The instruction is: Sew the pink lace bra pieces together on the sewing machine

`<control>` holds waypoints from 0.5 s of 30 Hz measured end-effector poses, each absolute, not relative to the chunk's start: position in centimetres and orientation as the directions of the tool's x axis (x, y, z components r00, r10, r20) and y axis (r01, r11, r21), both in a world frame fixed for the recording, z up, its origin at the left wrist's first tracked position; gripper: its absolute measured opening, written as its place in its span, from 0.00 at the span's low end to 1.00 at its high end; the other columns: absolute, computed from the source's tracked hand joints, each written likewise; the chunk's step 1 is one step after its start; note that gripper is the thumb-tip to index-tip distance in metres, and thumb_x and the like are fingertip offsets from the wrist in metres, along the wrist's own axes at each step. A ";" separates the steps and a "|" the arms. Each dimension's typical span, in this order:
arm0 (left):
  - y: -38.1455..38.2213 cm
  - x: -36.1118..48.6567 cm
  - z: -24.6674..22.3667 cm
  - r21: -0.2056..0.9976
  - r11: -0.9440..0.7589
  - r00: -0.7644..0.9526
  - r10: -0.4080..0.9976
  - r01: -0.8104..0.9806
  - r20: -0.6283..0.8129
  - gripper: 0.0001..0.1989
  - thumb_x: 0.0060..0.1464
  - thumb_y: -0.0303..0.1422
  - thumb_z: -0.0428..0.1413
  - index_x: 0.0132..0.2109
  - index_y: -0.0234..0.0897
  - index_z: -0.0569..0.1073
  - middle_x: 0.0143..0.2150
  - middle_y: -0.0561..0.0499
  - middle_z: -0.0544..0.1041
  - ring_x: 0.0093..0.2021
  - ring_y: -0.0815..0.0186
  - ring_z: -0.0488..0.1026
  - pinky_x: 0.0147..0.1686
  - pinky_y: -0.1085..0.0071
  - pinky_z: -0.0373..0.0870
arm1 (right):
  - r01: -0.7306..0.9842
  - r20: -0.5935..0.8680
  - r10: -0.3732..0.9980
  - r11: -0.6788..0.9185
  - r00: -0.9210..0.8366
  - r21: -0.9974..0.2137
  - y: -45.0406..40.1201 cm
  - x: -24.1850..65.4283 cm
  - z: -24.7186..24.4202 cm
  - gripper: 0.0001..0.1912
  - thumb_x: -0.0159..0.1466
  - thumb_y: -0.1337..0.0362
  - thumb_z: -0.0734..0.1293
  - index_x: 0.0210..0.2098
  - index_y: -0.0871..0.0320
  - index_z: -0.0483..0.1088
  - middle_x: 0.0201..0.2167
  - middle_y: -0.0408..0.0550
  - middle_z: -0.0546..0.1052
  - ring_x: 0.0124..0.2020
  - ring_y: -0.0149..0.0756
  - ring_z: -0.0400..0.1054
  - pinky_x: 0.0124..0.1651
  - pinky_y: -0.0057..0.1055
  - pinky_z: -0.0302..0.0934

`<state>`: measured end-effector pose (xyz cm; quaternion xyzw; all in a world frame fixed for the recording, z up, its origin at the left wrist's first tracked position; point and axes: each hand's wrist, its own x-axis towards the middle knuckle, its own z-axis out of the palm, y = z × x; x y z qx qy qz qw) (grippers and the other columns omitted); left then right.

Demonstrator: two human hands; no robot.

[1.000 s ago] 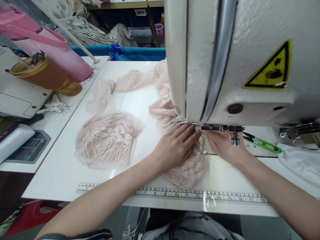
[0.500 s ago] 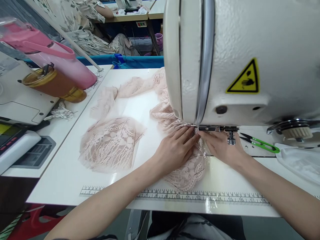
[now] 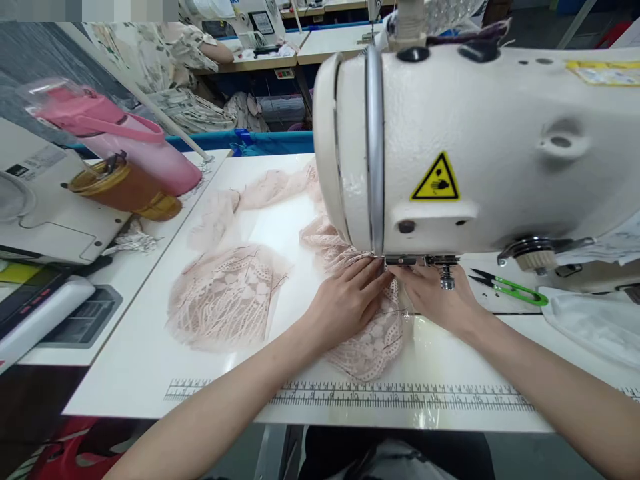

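Observation:
A pale pink piece of lace fabric point(image 3: 370, 347) lies bunched under the head of a white sewing machine point(image 3: 490, 147). My left hand point(image 3: 347, 297) rests on this lace, its fingers close together and its thumb and forefinger closed on the fabric beside the presser foot point(image 3: 400, 261). From the other side, my right hand point(image 3: 437, 293) pinches the edge of the lace near the needle. Metal parts of the machine cover some right-hand fingers, and the needle point is hidden. Left of my hands lies a rounded lace piece point(image 3: 225, 297), joined to a sheer strip point(image 3: 273, 187).
Green-handled thread snips point(image 3: 515, 290) and white cloth point(image 3: 590, 327) lie at the right. A printed ruler point(image 3: 350, 397) runs along the table's front edge. A pink bottle point(image 3: 145, 143) and an amber cup point(image 3: 130, 190) stand at left. Another person's arm point(image 3: 215, 53) shows behind.
The view has shifted, showing more of the machine's top. Both hands stay beside the presser foot with the lace, in nearly the same pose.

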<state>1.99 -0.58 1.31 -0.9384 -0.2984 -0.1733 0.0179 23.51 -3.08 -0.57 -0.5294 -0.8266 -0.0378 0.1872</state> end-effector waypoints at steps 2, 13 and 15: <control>-0.6 1.9 1.3 0.059 -0.825 0.766 0.546 0.561 0.340 0.18 0.64 0.29 0.47 0.57 0.30 0.71 0.57 0.38 0.73 0.58 0.52 0.70 0.52 0.54 0.74 | 0.894 0.356 0.850 0.442 -0.389 -0.079 -2.9 23.3 -0.7 0.22 0.67 0.71 0.54 0.54 0.47 0.68 0.46 0.47 0.78 0.38 0.40 0.72 0.31 0.35 0.55; -2.0 2.0 3.8 -0.129 -0.837 0.806 0.453 0.532 0.380 0.13 0.63 0.28 0.50 0.52 0.28 0.73 0.53 0.41 0.76 0.54 0.57 0.74 0.51 0.60 0.73 | 0.643 0.621 0.461 0.760 -0.635 0.094 -2.7 22.8 0.5 0.15 0.63 0.79 0.56 0.27 0.58 0.69 0.26 0.40 0.74 0.32 0.29 0.63 0.34 0.30 0.50; -3.1 1.3 4.9 -0.168 -0.873 0.839 0.362 0.458 0.405 0.10 0.61 0.28 0.53 0.49 0.30 0.74 0.48 0.45 0.79 0.46 0.61 0.77 0.43 0.65 0.75 | 0.568 0.617 0.414 0.820 -0.670 0.066 -2.7 22.8 0.4 0.14 0.63 0.77 0.58 0.26 0.58 0.69 0.25 0.40 0.73 0.33 0.30 0.63 0.33 0.30 0.50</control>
